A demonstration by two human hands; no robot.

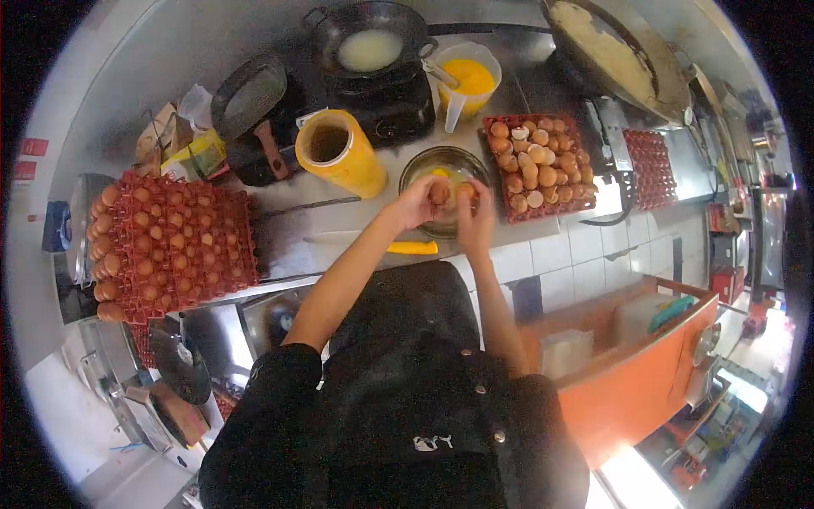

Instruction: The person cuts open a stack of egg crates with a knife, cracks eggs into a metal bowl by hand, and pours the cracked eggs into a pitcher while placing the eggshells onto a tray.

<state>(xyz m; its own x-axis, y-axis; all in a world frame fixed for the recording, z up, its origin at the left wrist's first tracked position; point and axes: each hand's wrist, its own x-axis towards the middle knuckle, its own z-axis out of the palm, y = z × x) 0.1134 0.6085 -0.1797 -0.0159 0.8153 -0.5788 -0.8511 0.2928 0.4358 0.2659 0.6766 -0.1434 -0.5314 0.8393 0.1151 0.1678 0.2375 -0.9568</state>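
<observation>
Over a round metal bowl [443, 156], my left hand [416, 204] holds a brown eggshell piece [439, 192] in its fingers. Close beside it, my right hand [476, 212] grips another brown shell piece [465, 192]. A yellow yolk [440, 172] shows in the bowl between and behind the hands; the rest of the bowl's inside is partly hidden. Right of the bowl, a red tray [519, 209] carries several brown shells, some broken open. A knife with a yellow handle [413, 248] lies on the counter just in front of the bowl.
Stacked red trays of eggs [182, 246] stand at the left. A yellow-wrapped roll [360, 161] is upright left of the bowl. Behind are a jug of yellow liquid [468, 78], a dark wok [370, 21] and a pan [248, 97]. An orange counter [632, 386] stands at the lower right.
</observation>
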